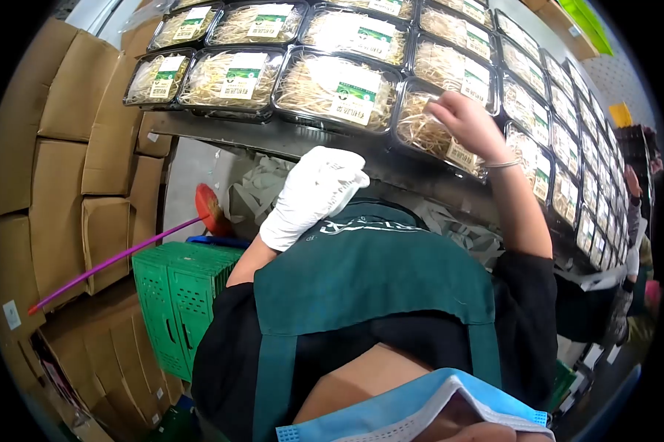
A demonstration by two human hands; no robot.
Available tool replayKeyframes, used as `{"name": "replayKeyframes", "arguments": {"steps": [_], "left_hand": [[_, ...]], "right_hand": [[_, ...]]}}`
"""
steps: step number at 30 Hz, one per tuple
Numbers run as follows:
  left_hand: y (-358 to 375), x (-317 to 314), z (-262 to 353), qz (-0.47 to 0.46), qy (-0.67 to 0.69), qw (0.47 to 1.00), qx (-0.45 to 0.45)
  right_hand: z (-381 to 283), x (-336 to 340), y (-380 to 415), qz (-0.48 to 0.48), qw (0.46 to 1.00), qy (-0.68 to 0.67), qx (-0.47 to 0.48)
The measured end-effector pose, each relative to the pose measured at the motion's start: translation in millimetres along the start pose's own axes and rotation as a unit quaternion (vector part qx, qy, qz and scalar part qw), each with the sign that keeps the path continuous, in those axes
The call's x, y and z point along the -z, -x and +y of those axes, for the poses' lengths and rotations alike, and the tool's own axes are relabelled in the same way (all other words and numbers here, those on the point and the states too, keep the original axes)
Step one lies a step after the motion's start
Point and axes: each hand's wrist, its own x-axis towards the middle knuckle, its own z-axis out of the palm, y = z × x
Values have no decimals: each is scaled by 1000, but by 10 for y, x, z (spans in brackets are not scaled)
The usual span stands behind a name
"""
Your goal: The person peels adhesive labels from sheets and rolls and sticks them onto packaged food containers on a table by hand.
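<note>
Blue face mask (413, 409) up close, and the hands are apart! Gloved left hand (321, 180) curls by the worktop's (232, 132) near edge; bare right hand (461, 121) hovers over an edge-row sprout tray (419, 127), grip unclear. Labels (355, 99) face up, presumably for reading.

We cannot tell whether the white-gloved left hand (324, 180), its fingers curled from view, holds anything. The bare right hand (466, 124) hides part of a clear-lidded black plastic tray of pale sprouts (418, 127). We see a similar tray (376, 6) cut by the top edge.
</note>
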Motion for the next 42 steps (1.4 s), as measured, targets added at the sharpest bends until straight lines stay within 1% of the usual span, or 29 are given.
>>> {"name": "replayKeyframes", "arguments": {"steps": [1,2,4,6,8,10,12,13,14,15,16,19,21,23,24,25,26,28,29,30,32,33,34,35,36,37,39,40,42], "left_hand": [[64,29,-1,50,126,989,55],[73,136,-51,42,82,996,-9],[184,364,-152,-19,52,998,9],[253,503,-172,-68,91,992,61],[298,530,-130,-123,130,978,111],[300,384,-61,-30,248,960,125],[243,286,-126,-32,258,963,73],[178,244,-202,-24,261,963,69],[112,208,-242,-18,263,963,63],[47,200,-170,24,47,998,-39],[5,162,-119,23,46,998,-43],[-73,47,128,71,175,971,146],[-240,58,-56,49,-94,986,-127],[-270,116,-182,25,-140,981,-134],[-267,112,-196,29,-79,994,-76],[-264,108,-207,40,-14,999,-18],[-261,103,-218,58,51,996,38],[-325,131,-263,55,16,998,9],[-359,119,-221,51,92,994,13],[-400,108,-91,55,90,994,14],[-449,64,133,73,264,951,141],[-469,6,44,116,280,950,70],[-508,-10,-29,117,279,950,70],[-570,-12,-91,131,158,978,24],[-610,-33,-119,141,35,989,-20],[-646,-118,13,157,152,976,24],[-699,-174,21,167,66,984,-6],[-726,-199,25,180,-18,983,-35],[-753,-258,85,193,-36,977,-83]], "right_hand": [[-6,-200,-12,49,995,83,-3],[50,-368,-23,130,973,187,49],[-81,-446,-45,118,959,256,-4],[-195,-269,-16,54,946,295,-127],[191,-170,-9,60,936,273,-214],[436,-97,127,112,956,228,-146],[37,-181,280,79,990,-30,-117],[-403,-219,410,9,974,-212,-80],[-777,-274,493,-58,920,-385,-40],[-917,-428,508,-25,923,-381,45],[-936,-500,496,13,927,-361,104],[-870,-441,366,133,929,-222,263],[-585,-215,95,174,941,-167,238],[-154,199,-374,138,974,-110,142],[146,231,-641,132,980,-149,1],[647,125,-959,152,968,-186,68],[584,213,-969,119,991,-54,2],[660,10,-1079,87,988,126,-36],[732,-30,-1046,143,953,262,55],[768,5,-1043,142,954,259,58],[890,100,-1028,202,915,349,-24],[930,170,-1023,193,902,381,-58],[958,225,-1008,141,933,322,-82],[966,224,-996,77,990,111,-34],[715,211,-871,8,994,-106,13],[281,152,-644,-63,943,-318,69],[-170,81,-391,-180,912,-338,148],[-309,-3,-301,-185,897,-383,116],[-340,-38,-280,-189,879,-430,82]]}}
